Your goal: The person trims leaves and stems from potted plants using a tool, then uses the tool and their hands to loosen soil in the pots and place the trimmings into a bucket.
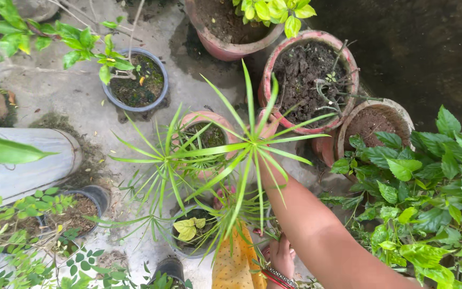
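At the centre of the head view, the right hand reaches forward among the thin leaves of a green spiky umbrella-shaped plant; its fingers are mostly hidden behind the leaf whorl, so whether they are apart or pinched on a stem cannot be told. The hand lies just beside the rim of a large round terracotta pot of dark bare soil and above a smaller pinkish clay pot from which the spiky stems appear to rise. The left hand, a bangle at the wrist, sits low in the frame near the base of the stems, next to a fold of yellow patterned cloth; its fingers look curled, but what they close on is hidden. Judgement on risks: the stems are slender and top-heavy, so a pull from the right hand could snap one or tip the pinkish clay pot, which stands close against its neighbours. The forearm crosses a broad-leaved green shrub and could bruise leaves if it swings right. A small dark plastic pot with a yellow-green seedling stands directly under the arm's path and could be knocked. Damp patches on the grey concrete floor suggest poor footing.
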